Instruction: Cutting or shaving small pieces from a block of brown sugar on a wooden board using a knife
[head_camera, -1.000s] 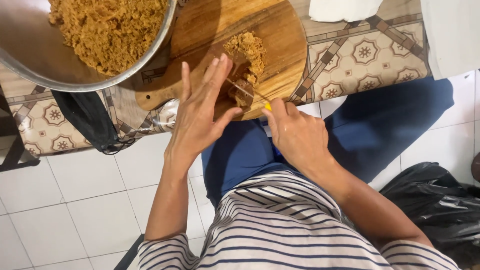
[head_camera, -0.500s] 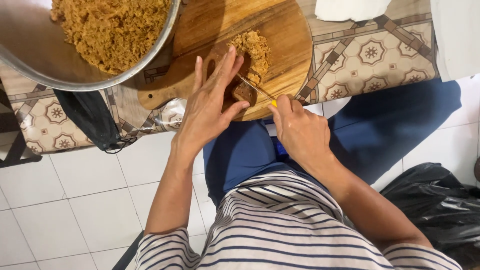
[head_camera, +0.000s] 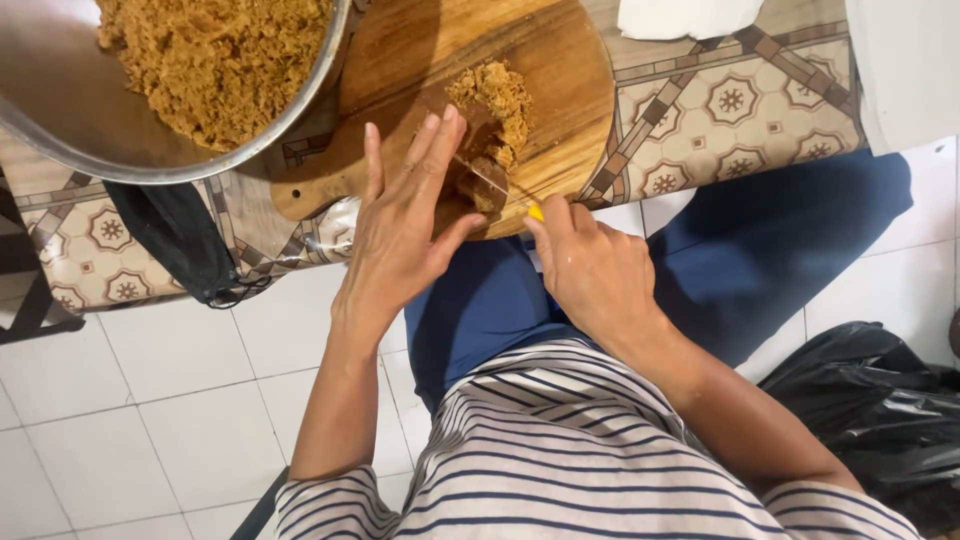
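A round wooden cutting board (head_camera: 560, 70) lies on the table's near edge. On it sits a dark brown block (head_camera: 484, 170) with a heap of brown shavings (head_camera: 497, 95) behind it. My left hand (head_camera: 400, 235) lies flat, fingers spread, with the fingertips pressing the block. My right hand (head_camera: 590, 265) grips a small knife with a yellow handle (head_camera: 536, 212). The thin blade (head_camera: 487, 180) rests across the block's near end.
A large metal bowl (head_camera: 60, 150) filled with brown shavings stands at the upper left. A patterned tablecloth (head_camera: 730, 110) covers the table. A black cloth (head_camera: 175, 245) hangs off the edge. A black plastic bag (head_camera: 880, 420) lies on the white tiled floor at the right.
Both hands have stayed on the block and knife. The blade has shifted slightly along the block, and my left fingers have pressed closer over it.
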